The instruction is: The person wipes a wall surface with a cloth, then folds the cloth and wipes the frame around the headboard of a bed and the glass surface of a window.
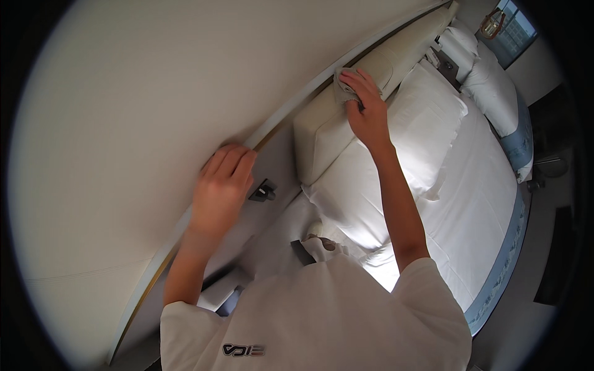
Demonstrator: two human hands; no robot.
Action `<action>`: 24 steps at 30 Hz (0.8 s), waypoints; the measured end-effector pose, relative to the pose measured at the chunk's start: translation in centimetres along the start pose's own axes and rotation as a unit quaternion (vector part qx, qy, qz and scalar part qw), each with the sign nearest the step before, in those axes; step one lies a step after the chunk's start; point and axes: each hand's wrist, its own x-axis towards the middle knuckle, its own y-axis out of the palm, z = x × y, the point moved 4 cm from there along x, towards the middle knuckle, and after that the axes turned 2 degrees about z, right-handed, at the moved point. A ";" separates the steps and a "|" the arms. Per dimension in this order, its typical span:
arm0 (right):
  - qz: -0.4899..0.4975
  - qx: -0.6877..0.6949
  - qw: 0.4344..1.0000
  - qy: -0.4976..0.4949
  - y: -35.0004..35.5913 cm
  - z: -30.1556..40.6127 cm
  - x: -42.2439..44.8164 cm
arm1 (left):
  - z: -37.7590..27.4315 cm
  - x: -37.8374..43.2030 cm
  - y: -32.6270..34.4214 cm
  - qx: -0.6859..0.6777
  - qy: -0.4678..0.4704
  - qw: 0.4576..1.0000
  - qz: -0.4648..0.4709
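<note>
A crumpled grey cloth [345, 90] is under the fingers of my right hand [366, 109], pressed against the top of a cream padded headboard [320, 130]. My left hand [227, 181] rests at the pale ledge [283, 104] that runs along the wall. Its fingers are bent and close together, and their tips are hidden, so I cannot tell whether they grip the edge. Below that ledge, a dark wall fitting [264, 191] sits just right of my left hand.
White pillows [417, 125] lean against the headboard on a bed with a white cover [468, 227] and a blue patterned band [496, 273]. Beyond it, a bedside table [448, 67] stands before a second bed [496, 92]. A lantern-like lamp [492, 25] hangs near the window [515, 35].
</note>
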 end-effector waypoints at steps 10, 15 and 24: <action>0.006 0.009 1.000 -0.025 0.2 0.1 -0.2 | -0.3 1.0 0.6 0.011 0.040 0.999 -0.027; -0.027 -0.071 0.996 -0.039 -0.1 -0.7 0.3 | -0.4 1.1 0.6 0.026 0.073 0.997 -0.026; 0.064 0.014 0.991 -0.119 2.3 5.1 -3.9 | -0.6 1.4 0.5 0.026 0.071 0.997 -0.003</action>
